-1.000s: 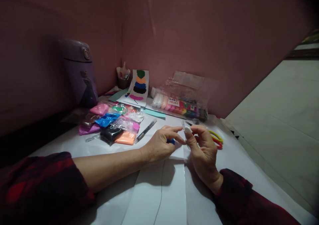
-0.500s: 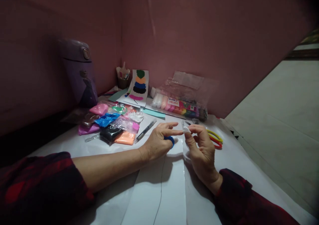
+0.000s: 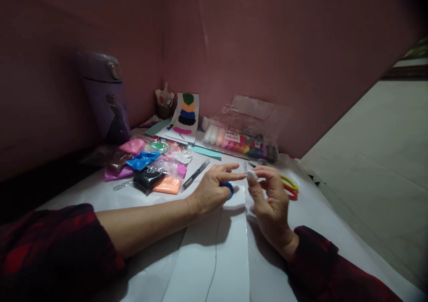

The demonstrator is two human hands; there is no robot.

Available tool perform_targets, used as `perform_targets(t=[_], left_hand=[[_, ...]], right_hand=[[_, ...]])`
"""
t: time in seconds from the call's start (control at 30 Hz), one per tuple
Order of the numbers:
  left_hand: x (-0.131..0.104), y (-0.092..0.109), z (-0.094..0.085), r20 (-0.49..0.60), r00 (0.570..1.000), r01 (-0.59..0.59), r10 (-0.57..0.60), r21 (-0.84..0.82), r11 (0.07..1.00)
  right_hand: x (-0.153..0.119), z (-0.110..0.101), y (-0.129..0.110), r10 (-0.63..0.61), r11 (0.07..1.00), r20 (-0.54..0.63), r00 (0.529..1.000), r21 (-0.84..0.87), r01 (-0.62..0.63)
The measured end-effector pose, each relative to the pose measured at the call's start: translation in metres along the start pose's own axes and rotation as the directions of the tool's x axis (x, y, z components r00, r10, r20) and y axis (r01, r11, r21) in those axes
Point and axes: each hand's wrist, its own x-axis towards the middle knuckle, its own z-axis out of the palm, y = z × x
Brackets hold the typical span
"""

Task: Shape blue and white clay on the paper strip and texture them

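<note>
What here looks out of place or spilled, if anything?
Nothing looks spilled or broken. The purple bottle seems to lean, perhaps only a lens effect, and the coloured packets lie in a loose heap.

On the counter (image 3: 310,222), packets (image 3: 167,185) lie left of the pen (image 3: 195,176) (some on top of others), the bottle (image 3: 106,101) farther left and behind. Behind it are the cup (image 3: 164,111) and card (image 3: 187,130); behind-right, the bag (image 3: 234,142); before-right, the sheet (image 3: 230,257).

The bare left hand (image 3: 211,188) had raised its lower extended finger to the small soft white piece (image 3: 252,174), exposing more of the rounded blue shape (image 3: 230,190).
</note>
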Motion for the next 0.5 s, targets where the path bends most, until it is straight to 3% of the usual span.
perform_targets(t=[0.1, 0.27, 0.4, 0.5], left_hand=[[0.0004, 0.0002, -0.0003, -0.01, 1.0, 0.012, -0.013, -0.025, 1.0], [-0.0008, 0.0, -0.0012, 0.027, 0.999, -0.046, 0.048, -0.064, 0.997], [-0.0012, -0.0064, 0.0, 0.043, 0.995, -0.08, 0.086, -0.141, 0.987], [-0.001, -0.0078, 0.0002, 0.08, 0.995, -0.04, 0.059, -0.22, 0.975]], right_hand=[[0.0004, 0.0003, 0.0, 0.021, 0.999, 0.08, 0.997, -0.049, -0.017], [-0.0002, 0.0001, 0.0031, 0.08, 0.997, -0.034, 0.996, 0.018, -0.079], [-0.0009, 0.0001, 0.0057, 0.107, 0.994, -0.04, 0.993, 0.002, -0.107], [-0.0008, 0.0002, 0.0056, 0.092, 0.996, -0.032, 0.995, -0.002, -0.092]])
